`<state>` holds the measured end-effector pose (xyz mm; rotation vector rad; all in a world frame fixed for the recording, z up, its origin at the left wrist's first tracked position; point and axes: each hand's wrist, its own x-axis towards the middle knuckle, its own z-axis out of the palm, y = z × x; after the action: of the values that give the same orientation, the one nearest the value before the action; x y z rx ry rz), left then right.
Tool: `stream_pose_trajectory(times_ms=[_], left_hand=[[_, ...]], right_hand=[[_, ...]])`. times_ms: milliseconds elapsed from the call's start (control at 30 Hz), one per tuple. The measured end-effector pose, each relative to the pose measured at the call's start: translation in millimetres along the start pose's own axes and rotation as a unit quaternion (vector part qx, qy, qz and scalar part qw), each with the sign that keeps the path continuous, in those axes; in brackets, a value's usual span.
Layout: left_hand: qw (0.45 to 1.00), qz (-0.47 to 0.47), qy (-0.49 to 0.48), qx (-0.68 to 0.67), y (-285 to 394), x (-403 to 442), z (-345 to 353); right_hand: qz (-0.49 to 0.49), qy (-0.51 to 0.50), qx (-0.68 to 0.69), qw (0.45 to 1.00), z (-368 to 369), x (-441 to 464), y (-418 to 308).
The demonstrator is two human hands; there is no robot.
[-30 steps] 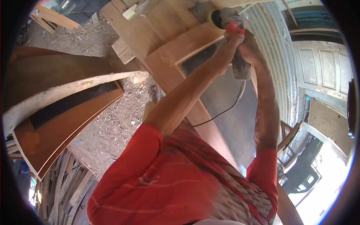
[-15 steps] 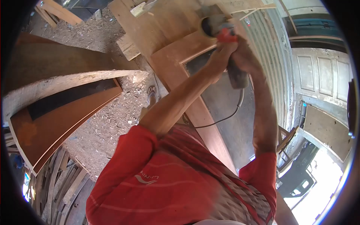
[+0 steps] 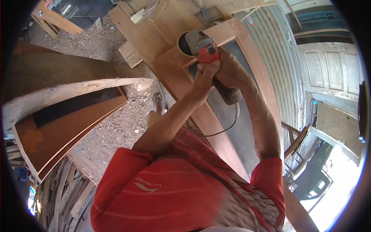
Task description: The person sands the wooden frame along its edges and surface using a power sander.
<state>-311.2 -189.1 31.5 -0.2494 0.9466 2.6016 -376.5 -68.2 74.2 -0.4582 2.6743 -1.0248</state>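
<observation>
Both my hands grip an angle grinder [image 3: 210,53] with a red and grey head, a dark body and a round sanding disc [image 3: 184,44]. My left hand [image 3: 206,75] closes around its near side, just behind the red part. Wrapped over the body from the other side is my right hand [image 3: 230,69]. The disc is at the corner of a wooden door frame [image 3: 170,63] with dark inset panels [image 3: 232,112]; whether it touches the wood I cannot tell. A power cord [image 3: 228,129] runs from the tool's rear end across the door toward my body.
To my left stands a thick wooden slab [image 3: 69,91] beside a brown panel [image 3: 73,129]. Wood shavings litter the ground [image 3: 112,135], and stacked planks [image 3: 62,193] lie at lower left. Corrugated metal sheeting [image 3: 276,62] rises along the door's right side.
My hands and the grinder have moved left and toward my body along the door. The disc has shifted from the far part of the frame to its corner.
</observation>
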Motion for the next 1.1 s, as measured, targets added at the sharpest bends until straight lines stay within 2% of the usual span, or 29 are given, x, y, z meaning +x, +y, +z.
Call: stream_pose_trajectory(times_ms=[33,100,200,300,333,433,500,567,633,700,800,900,1000,1067,1100], left_hand=[[1.000,-0.023,0.001,-0.004,-3.0,2.1,-1.3],[0.999,-0.051,0.009,-0.013,0.0,22.0,-3.7],[0.997,-0.059,-0.029,-0.031,0.6,44.6,-1.1],[0.999,0.009,0.023,-0.030,-12.0,9.4,-2.9],[1.000,0.003,0.011,-0.025,-9.3,10.6,-5.7],[0.999,-0.034,-0.003,-0.010,-3.0,7.0,-17.4],[0.998,-0.064,-0.026,0.007,5.9,34.4,-9.1],[0.999,-0.037,-0.015,0.001,0.8,35.5,-5.1],[1.000,0.004,0.005,-0.013,-23.9,17.6,-11.0],[0.999,0.011,0.035,0.002,-27.5,-26.0,-24.8],[0.999,-0.012,0.033,-0.013,-12.7,-71.2,-27.8],[0.999,-0.035,0.014,-0.001,-7.2,-39.3,-30.3],[0.998,-0.066,-0.006,-0.006,-17.9,9.3,-1.9],[0.992,-0.119,-0.030,0.032,-19.5,23.8,8.4],[0.995,-0.098,-0.021,0.017,-22.9,18.7,7.7]], right_hand=[[-0.001,-0.014,-0.005,1.000,2.1,-2.0,0.1],[0.067,-0.078,0.021,0.994,-11.7,16.6,-6.8],[0.192,-0.070,0.082,0.975,-30.1,25.5,-16.8],[0.074,-0.048,0.009,0.996,-3.9,5.2,-13.3],[0.045,-0.044,-0.007,0.998,0.3,-3.6,-23.2],[0.053,-0.044,-0.026,0.997,10.0,16.1,5.3],[0.099,-0.039,0.034,0.994,-1.1,23.7,-2.8],[0.162,-0.032,0.087,0.983,-18.5,18.2,-11.3],[0.028,-0.039,0.096,0.994,1.3,-1.0,5.2],[-0.028,0.015,-0.076,0.997,33.3,-31.4,-3.7],[0.090,-0.089,-0.002,0.992,24.1,-47.8,-72.6],[0.054,0.002,-0.046,0.997,30.0,-34.2,-27.2],[0.130,-0.006,0.041,0.991,-5.4,-14.7,8.8],[0.129,-0.003,0.064,0.989,-14.8,-16.5,0.4],[0.130,-0.001,0.077,0.988,-18.5,-17.7,-1.8]])
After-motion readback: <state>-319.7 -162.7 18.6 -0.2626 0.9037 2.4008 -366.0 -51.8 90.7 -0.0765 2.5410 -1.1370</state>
